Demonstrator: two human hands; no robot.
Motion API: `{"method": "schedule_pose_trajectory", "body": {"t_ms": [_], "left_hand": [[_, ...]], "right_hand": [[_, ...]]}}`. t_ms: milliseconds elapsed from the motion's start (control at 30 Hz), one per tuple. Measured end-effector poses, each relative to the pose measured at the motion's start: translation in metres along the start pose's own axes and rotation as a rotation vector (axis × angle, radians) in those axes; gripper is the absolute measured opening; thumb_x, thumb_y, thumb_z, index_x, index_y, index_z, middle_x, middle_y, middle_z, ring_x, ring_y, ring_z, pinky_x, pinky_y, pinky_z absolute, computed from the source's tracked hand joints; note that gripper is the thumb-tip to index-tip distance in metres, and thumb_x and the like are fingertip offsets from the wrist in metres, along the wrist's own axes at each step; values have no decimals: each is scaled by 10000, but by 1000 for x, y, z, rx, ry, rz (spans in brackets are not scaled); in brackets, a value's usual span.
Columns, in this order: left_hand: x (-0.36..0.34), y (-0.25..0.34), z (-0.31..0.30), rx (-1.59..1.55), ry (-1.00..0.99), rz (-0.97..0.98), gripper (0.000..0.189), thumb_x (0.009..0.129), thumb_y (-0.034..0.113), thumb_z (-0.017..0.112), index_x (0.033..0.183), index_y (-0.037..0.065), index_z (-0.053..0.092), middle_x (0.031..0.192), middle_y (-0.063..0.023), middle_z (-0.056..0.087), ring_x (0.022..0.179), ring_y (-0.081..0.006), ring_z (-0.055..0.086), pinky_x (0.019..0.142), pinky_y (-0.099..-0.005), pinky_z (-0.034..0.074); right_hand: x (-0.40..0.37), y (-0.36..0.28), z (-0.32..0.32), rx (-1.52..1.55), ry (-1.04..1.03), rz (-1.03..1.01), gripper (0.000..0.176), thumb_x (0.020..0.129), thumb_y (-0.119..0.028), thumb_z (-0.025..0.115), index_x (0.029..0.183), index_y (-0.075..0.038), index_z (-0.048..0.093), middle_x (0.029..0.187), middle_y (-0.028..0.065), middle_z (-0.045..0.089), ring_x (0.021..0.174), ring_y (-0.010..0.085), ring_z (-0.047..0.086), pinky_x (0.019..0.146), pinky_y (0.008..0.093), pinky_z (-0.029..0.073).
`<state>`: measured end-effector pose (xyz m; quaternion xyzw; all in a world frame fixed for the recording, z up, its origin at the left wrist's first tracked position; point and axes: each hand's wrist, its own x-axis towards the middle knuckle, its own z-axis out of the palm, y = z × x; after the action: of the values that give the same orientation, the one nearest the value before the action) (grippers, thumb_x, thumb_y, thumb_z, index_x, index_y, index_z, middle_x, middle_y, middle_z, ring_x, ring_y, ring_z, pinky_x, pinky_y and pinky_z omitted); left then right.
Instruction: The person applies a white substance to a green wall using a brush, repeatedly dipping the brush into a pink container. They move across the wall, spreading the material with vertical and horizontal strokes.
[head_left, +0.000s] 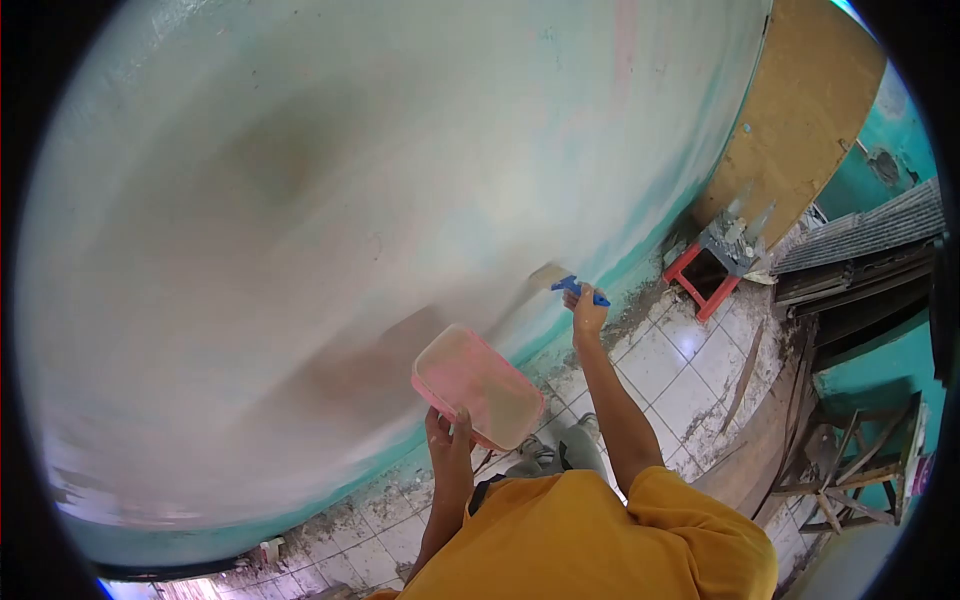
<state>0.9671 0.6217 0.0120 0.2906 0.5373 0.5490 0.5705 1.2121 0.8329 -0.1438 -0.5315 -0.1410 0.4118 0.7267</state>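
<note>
A brush with a blue handle (578, 290) is held in my right hand (589, 312), its pale bristles against the lower part of the whitish wall (420, 230). My left hand (450, 440) grips the near left edge of a pink rectangular container (478, 387), which is tilted beside the wall. Pale paint or residue covers the inside of the container. My fingers are closed on the brush handle, while part of my left hand is hidden beneath the container.
A red and grey stool (705, 275) with items on it stands by a brown board (795, 110). Corrugated sheets (865, 240) and a wooden stand (850, 470) are at the right. The tiled floor (650, 362) is dirty.
</note>
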Motion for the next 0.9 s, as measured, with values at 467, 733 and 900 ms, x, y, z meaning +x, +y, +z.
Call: {"method": "schedule_pose_trajectory", "body": {"t_ms": [467,733,900], "left_hand": [[3,11,17,4,-74,-10,740,964,343,619,1438,-59,218,1356,-189,463,1231,-268,521,989,-402,493],[2,5,5,-126,-52,-70,586,970,268,606,1403,15,303,1298,-151,505,1171,-239,573,951,-394,533],[0,2,1,-134,-8,-53,543,967,251,608,1367,13,329,1267,-145,514,1155,-242,585,940,-401,546]], "right_hand": [[-37,-261,109,394,-458,-451,326,1013,-235,510,1162,48,574,996,138,669,861,203,673,838,342,552],[-26,2,18,211,-130,-75,255,999,-239,515,1105,-18,584,929,111,682,817,177,671,795,323,559],[-30,18,7,-57,-42,37,204,970,-229,568,991,-29,597,827,98,699,689,166,670,663,294,550]]}}
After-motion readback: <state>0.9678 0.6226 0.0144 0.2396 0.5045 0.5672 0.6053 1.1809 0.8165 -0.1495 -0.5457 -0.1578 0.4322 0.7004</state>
